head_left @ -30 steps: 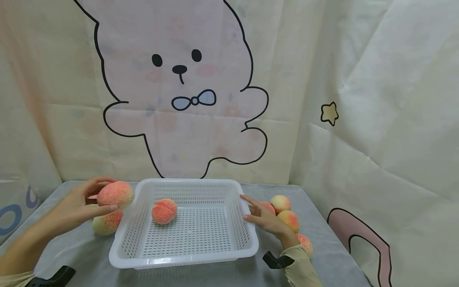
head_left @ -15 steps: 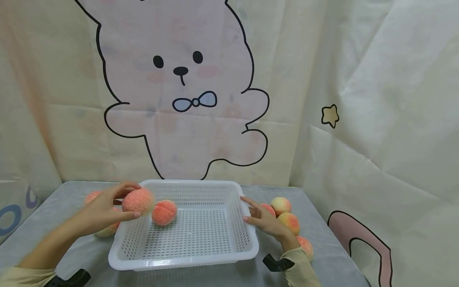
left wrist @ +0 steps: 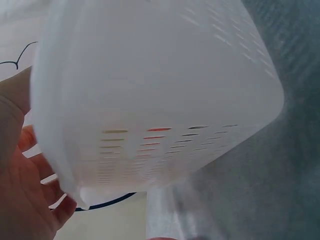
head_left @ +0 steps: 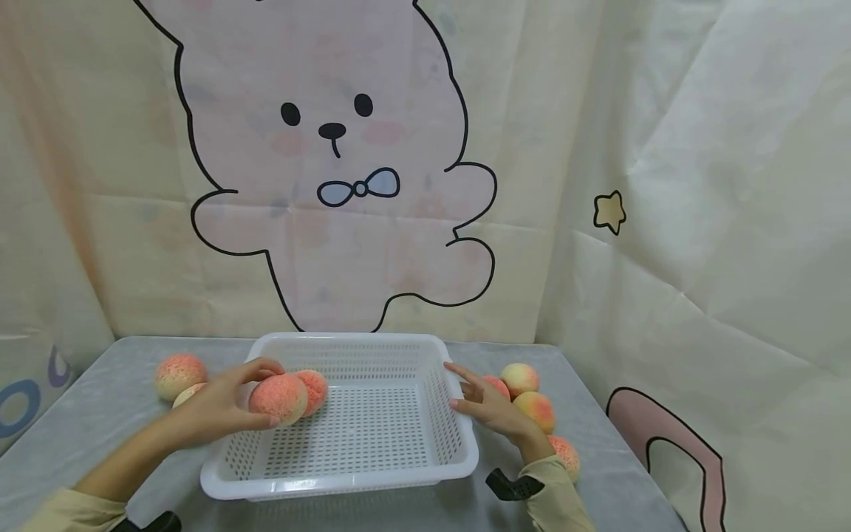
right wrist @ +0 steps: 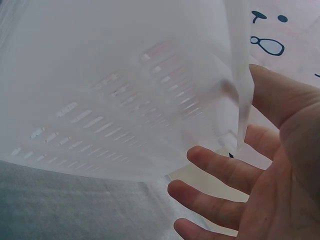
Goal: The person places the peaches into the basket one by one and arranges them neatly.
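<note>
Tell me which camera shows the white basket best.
The head view: it shows nearly all the basket, rim and inside, though the left hand covers part. Both wrist views show only slotted outer wall and some rim, up close.

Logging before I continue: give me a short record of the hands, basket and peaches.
left hand: holds a peach at the left part of the white plastic basket; height unclear
right hand: holds the basket's right rim
in basket: one more peach, partly behind the held one
left of basket: two peaches, one partly hidden
right of basket: four peaches visible
</note>
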The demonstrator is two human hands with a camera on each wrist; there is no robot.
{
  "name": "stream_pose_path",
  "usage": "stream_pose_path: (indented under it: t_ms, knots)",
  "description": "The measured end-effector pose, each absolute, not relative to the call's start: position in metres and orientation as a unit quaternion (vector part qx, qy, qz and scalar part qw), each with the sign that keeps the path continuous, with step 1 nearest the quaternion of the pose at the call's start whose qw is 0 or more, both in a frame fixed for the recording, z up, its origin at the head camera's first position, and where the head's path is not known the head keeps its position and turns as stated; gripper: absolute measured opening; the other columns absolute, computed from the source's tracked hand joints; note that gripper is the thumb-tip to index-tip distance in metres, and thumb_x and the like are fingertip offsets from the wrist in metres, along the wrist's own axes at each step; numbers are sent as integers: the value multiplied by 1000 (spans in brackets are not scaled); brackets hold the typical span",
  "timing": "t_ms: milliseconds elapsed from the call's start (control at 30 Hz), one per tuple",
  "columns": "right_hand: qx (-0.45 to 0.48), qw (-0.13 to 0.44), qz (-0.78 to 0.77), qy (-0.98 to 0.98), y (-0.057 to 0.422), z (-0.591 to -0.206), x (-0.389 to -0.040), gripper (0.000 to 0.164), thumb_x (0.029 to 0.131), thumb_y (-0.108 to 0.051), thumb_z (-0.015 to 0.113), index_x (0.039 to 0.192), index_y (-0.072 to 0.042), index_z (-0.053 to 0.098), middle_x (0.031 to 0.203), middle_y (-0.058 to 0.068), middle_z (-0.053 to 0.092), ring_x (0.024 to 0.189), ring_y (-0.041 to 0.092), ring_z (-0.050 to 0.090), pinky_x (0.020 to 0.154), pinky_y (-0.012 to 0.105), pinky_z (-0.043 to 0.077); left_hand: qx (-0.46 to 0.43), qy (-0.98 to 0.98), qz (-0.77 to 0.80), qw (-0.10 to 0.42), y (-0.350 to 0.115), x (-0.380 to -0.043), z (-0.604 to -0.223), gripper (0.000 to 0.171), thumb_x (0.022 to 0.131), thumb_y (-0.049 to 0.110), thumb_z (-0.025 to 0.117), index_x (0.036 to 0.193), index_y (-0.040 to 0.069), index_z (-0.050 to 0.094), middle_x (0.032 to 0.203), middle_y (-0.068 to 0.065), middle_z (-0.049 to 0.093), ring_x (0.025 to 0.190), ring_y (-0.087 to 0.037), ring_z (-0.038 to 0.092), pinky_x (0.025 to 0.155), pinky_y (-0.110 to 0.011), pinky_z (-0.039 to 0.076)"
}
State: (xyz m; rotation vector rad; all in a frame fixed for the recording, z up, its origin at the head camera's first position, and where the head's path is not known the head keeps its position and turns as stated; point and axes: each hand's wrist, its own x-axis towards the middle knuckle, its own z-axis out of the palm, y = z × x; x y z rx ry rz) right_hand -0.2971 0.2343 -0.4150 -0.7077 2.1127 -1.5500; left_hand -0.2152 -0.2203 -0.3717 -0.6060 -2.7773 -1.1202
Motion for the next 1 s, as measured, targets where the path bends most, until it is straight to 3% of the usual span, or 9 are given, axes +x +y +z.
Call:
stream_pose_path:
  t_ms: [400, 633, 733, 1000]
  knots:
    - [-257, 220, -565, 753, 235, -418, -298, 75, 103, -16, 59, 164, -16, 14, 160, 22, 38, 129, 33, 60, 97, 40, 57, -174, -932, -314, 46, -215, -216, -387, 69, 71, 45, 89, 128, 21, 60, 120, -4, 70, 114, -34, 55, 84, -61, 49]
    - [-271, 221, -571, 742, 234, -414, -301, 76, 102, -16, 59, 164, -14, 14, 159, 26, 38, 124, 33, 63, 95, 41, 58, -192, -925, -321, 63, -217, -217, -388, 67, 69, 42, 90, 126, 21, 62, 127, -3, 68, 122, -38, 57, 99, -73, 33]
    - [-269, 225, -573, 741, 234, -414, -301, 77, 102, -16, 60, 164, -14, 13, 159, 26, 38, 124, 33, 63, 95, 43, 58, -194, -927, -316, 61, -217, -218, -389, 68, 69, 43, 90, 126, 21, 62, 129, -2, 68, 123, -37, 59, 97, -70, 35]
    - [-260, 229, -576, 741, 235, -418, -301, 77, 102, -16, 60, 164, -17, 14, 159, 25, 38, 125, 32, 62, 98, 44, 56, -201, -924, -321, 57, -217, -218, -391, 68, 67, 39, 92, 125, 18, 63, 128, -3, 68, 121, -37, 62, 104, -70, 26]
